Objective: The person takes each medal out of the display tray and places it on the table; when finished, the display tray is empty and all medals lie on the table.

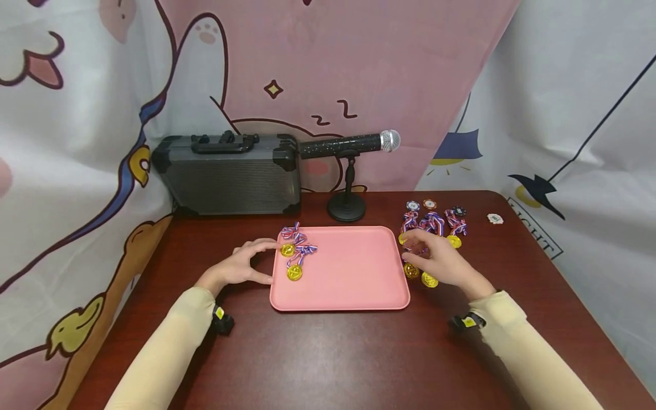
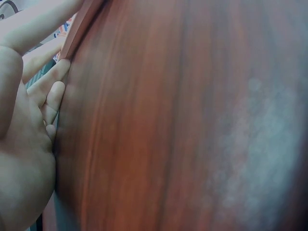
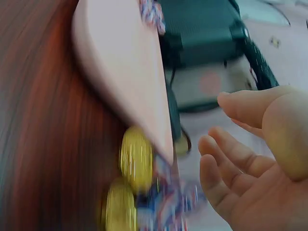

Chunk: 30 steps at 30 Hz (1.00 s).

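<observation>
Grey ribbed briefcase with black corners (image 1: pixel 241 185): upright at the back of the dark red-brown wooden worktop (image 1: pixel 338 353), at 11 o'clock of the tray. Left hand (image 1: pixel 238 266): at the tray's 9 o'clock edge; grip wide between thumb and fingers, fingertips against the rim, nothing held.

Pink rectangular tray with rounded corners (image 1: pixel 353 273): long axis 9 to 3 o'clock. Contents: two round gold medals with red, white and blue ribbons (image 1: pixel 294 273), both at the 9-to-10 o'clock end, ribbons towards 12 and 1. Black sparkly microphone with silver head (image 1: pixel 359 146): on its stand, at 12 o'clock.

Right hand (image 1: pixel 446 259): at 3 o'clock of the tray, over the loose medals; grip moderately wide, nothing held. Contact with the ribbons cannot be confirmed.

Loose gold medals with matching ribbons (image 1: pixel 429 279): at least four, just beside the tray's right edge; from the right hand, discs lie at 2, 6, 8 and 10 o'clock. The right hand is nearer. Four round patterned chips (image 1: pixel 495 218) lie beyond, between 11 and 2 o'clock of that hand.
</observation>
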Motion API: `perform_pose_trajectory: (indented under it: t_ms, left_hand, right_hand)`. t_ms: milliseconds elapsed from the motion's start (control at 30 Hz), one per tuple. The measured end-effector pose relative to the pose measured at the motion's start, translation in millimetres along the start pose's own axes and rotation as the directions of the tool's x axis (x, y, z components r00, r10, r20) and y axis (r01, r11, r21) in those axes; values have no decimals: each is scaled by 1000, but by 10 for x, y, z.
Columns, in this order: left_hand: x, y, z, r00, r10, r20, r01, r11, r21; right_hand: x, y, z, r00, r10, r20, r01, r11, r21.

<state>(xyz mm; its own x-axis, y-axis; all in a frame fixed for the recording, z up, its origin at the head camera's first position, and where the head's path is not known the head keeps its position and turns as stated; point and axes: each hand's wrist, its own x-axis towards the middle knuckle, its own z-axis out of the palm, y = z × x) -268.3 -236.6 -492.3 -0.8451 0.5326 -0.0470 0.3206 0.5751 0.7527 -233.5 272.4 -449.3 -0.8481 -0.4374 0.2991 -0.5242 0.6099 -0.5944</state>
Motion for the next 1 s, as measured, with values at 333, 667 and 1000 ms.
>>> perform_pose_trajectory:
  t_ms: [333,667,1000]
  left_hand:
    - [7,-9,0,1000,4,6,-5,1000,21]
    - [6,-15,-24,1000,8,5,-9,1000,15]
    - [7,-53,-1,1000,19,0,-19,1000,18]
  right_hand:
    - [653,-647,765,958,-100,268,55,984,170]
    - [1032,-1004,1348,888,-146,436,110,988,107]
    - [1118,-1151,1579,896,-56,440,96,993,-70]
